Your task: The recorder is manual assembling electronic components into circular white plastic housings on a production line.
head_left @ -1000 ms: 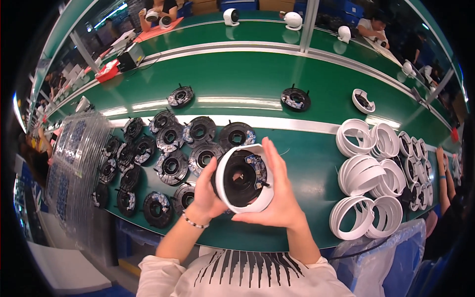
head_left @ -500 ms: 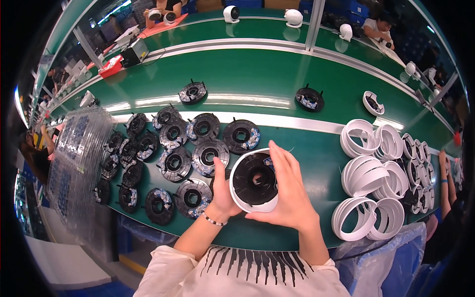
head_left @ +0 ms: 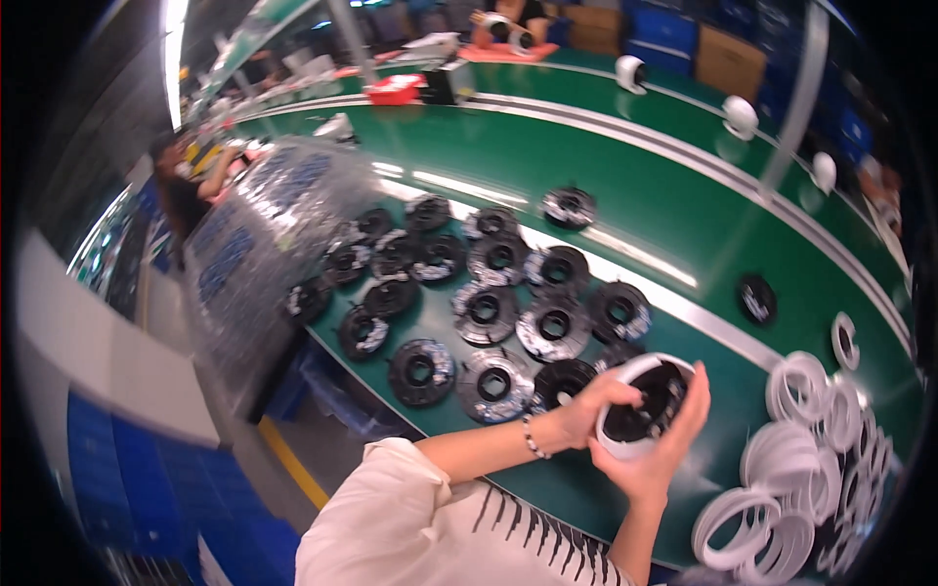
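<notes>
Both my hands hold one round part, a white ring with a black insert (head_left: pixel 645 402), just above the green bench near its front edge. My left hand (head_left: pixel 598 402) grips its left rim, with fingers over the top. My right hand (head_left: pixel 657 457) cups it from below and from the right. Several black round parts (head_left: pixel 489 313) lie flat on the bench to the left of my hands. A pile of white rings (head_left: pixel 801 459) sits to the right.
A green conveyor belt (head_left: pixel 625 186) runs behind the bench with single black parts (head_left: pixel 569 205) and white domes (head_left: pixel 740 115) on it. A clear plastic bag (head_left: pixel 259 244) stands at the bench's left end. Another person (head_left: pixel 191 181) works far left.
The view has swung to the left and tilted. The ring with the black insert stays between my hands and has turned so its opening faces up and right.
</notes>
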